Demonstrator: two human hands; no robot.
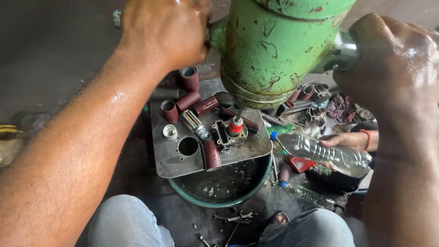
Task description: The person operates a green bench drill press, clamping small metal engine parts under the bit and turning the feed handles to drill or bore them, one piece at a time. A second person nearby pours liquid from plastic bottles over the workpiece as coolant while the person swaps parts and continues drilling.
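I am watching from above as my left hand point(162, 32) is clenching round the left handle of a big green machine body point(274, 50), its paint chipped and flaking. My right hand point(393, 55) is clenching round the grey handle point(343, 52) on the other side, fist tight, knuckles up. Both grips are grasping the machine, which is hanging over a steel plate point(173, 160).

Under the green body, a spindle with a red and white tip point(235, 126) is pointing down into a small metal part point(226, 132) lying on the plate. I cannot tell whether the tip is touching the part or sitting inside it. The plate is resting across a green basin point(263, 178) holding dark liquid. Dark red cylinders point(192, 98) are lying scattered over the far side of the plate, with one more point(211, 155) lying near its front edge beside a round hole point(188, 146).

To the right, another person's hand point(343, 139), an orange band at the wrist, is resting on a clear plastic bottle point(324, 153) with a blue cap and no label showing. A second clear bottle point(308, 194), blue-capped as well, is lying nearer to me on the floor. Spanners point(233, 218) are lying on the floor between my knees.
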